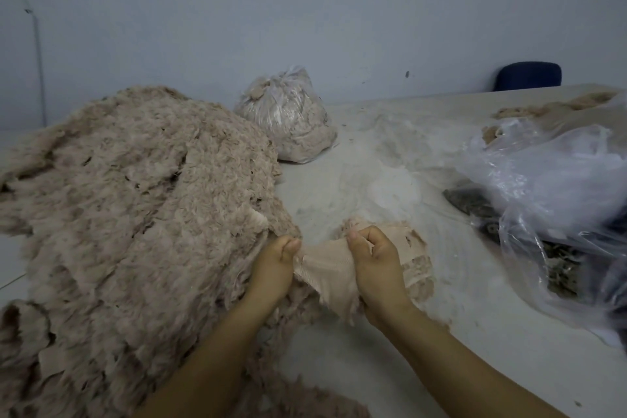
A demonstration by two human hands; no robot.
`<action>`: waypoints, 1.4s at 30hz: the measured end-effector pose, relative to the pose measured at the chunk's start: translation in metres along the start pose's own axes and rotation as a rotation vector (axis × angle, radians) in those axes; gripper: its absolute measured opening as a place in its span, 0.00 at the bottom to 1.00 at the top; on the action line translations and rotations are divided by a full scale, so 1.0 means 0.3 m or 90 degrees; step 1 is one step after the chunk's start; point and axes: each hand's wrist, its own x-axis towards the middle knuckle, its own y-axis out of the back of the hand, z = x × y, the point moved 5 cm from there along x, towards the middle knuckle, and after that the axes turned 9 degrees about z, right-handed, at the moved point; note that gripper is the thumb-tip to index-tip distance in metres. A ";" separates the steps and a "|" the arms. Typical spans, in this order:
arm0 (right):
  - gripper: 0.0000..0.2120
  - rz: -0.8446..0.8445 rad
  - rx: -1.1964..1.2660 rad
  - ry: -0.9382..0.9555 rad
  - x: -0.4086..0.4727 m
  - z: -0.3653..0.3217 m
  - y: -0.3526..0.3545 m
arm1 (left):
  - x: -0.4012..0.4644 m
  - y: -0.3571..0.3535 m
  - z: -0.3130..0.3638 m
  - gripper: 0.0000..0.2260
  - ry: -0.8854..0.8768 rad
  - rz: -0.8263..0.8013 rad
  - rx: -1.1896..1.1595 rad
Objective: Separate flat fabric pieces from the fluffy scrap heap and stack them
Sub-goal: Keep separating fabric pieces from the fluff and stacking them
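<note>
both forearms reach in low; left hand [273,265] and right hand [376,261] each pinch a thin flat fabric piece [327,276] stretched between them at the edge of the fluffy scrap heap [135,214]. best to pull slow, shaking loose the fuzz. fabric smooth, ribbed, frayed; heap shaggy beige on the dusty table [356,159]
</note>
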 end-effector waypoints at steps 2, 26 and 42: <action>0.14 0.040 0.000 0.012 0.007 -0.018 0.018 | 0.014 0.030 -0.030 0.16 0.038 0.044 0.043; 0.17 -0.094 0.116 -0.061 0.072 -0.057 0.064 | 0.010 -0.051 0.151 0.06 0.329 -0.280 -0.403; 0.09 0.170 -0.197 -0.076 0.250 0.125 0.317 | 0.154 -0.256 0.117 0.13 0.090 -0.099 -0.044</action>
